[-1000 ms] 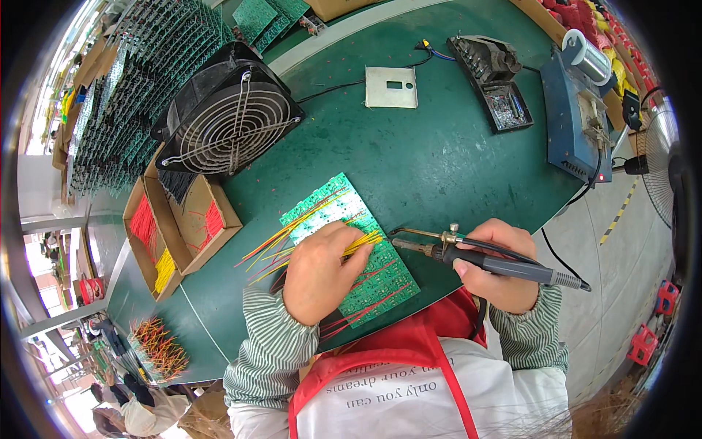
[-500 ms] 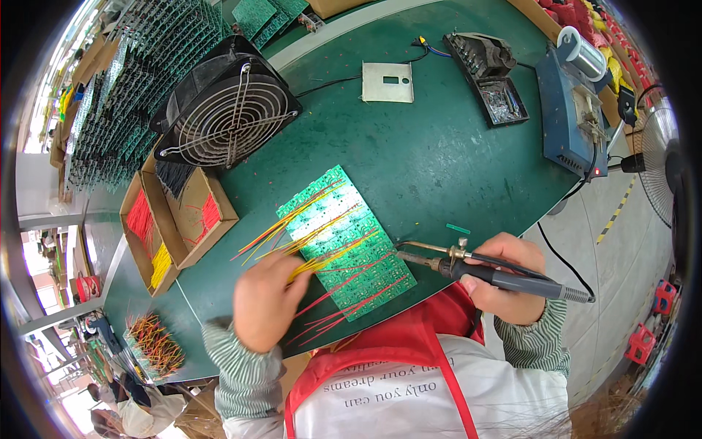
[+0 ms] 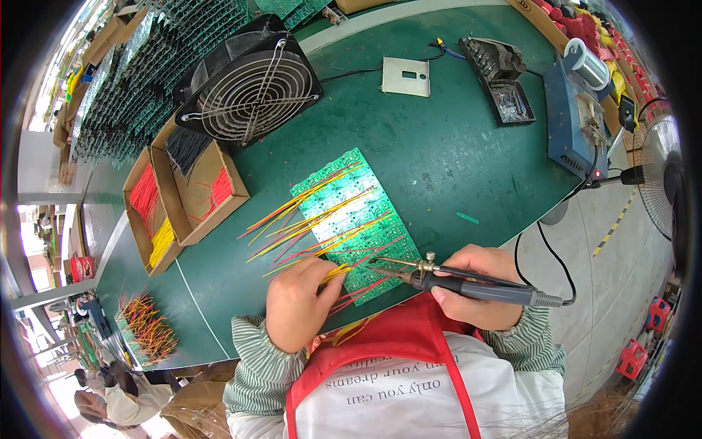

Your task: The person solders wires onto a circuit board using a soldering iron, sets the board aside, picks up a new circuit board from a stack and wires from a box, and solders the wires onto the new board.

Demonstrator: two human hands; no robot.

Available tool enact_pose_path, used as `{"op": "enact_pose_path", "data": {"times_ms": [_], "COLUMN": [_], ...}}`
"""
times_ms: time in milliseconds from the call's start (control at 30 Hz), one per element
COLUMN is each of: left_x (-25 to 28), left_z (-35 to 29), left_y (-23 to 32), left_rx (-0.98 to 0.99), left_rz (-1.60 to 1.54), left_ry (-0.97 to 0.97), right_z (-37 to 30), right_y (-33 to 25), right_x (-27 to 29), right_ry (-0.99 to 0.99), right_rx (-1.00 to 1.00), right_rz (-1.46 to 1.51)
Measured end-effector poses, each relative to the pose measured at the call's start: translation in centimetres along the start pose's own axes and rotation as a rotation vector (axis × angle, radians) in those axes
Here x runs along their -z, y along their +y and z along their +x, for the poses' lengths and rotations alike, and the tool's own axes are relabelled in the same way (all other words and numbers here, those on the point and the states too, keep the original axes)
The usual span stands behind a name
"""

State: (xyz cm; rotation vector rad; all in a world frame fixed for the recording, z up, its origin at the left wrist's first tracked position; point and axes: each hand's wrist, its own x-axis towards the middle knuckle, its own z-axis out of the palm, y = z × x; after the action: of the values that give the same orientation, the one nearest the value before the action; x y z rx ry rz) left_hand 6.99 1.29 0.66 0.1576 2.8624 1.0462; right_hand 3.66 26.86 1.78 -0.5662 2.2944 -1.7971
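A green circuit board panel [image 3: 387,227] lies on the table before me, with rows of red and yellow wires [image 3: 322,208] sticking out over its left side. My left hand [image 3: 298,301] is closed at the board's lower left, pinching yellow wires [image 3: 336,271] between thumb and fingers. In my right hand [image 3: 482,287] is a soldering iron [image 3: 479,289] with a thin metal solder feed tube [image 3: 398,260] clamped along it. Its tip points left over the lower part of the board, close to the yellow wires. Whether the tip touches the board I cannot tell.
A black fan [image 3: 252,95] with a wire guard stands at the far left. Cardboard boxes [image 3: 191,235] of cut wires sit left of the board, near a wired board bundle [image 3: 148,329]. A blue soldering station [image 3: 574,121] with a solder spool [image 3: 585,62] is at the far right.
My left hand has moved right and down the board and now pinches yellow wires. The soldering iron has shifted left, its tip now over the board. The view has shifted slightly.
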Motion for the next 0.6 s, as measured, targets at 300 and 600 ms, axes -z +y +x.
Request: {"op": "enact_pose_path", "data": {"times_ms": [300,600], "left_x": [0.6,0.6], "left_z": [0.4,0.8], "left_y": [-0.8,-0.9], "left_rx": [-0.005,0.021], "left_rz": [-0.064,-0.059], "left_ry": [-0.097,-0.131], "right_z": [0.5,1.0], "right_y": [0.3,0.6], "right_x": [-0.9,-1.0], "right_ry": [-0.020,-0.038], "right_rx": [0.017,0.013], "right_rz": [-0.014,0.016]}}
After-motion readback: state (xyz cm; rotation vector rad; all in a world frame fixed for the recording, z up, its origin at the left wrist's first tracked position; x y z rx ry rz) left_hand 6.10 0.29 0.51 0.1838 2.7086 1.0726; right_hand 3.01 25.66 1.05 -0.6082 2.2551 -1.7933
